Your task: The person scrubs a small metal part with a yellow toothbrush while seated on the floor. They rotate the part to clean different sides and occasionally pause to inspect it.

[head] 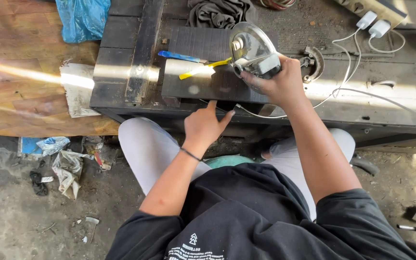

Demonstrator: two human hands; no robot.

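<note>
Dark workbench (121,72), wood floor (20,62) w/ sun streaks, gritty concrete (6,221).

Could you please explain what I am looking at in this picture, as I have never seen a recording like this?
The camera sits on a seated person's head, looking down at their own two bare hands. The right hand grips a round shiny metal disc part with a grey block over a dark, worn wooden workbench. The left hand holds nothing and touches the bench's front edge. On the bench lie a blue-and-yellow hand tool, a dark crumpled cloth and white cables with chargers.
</note>
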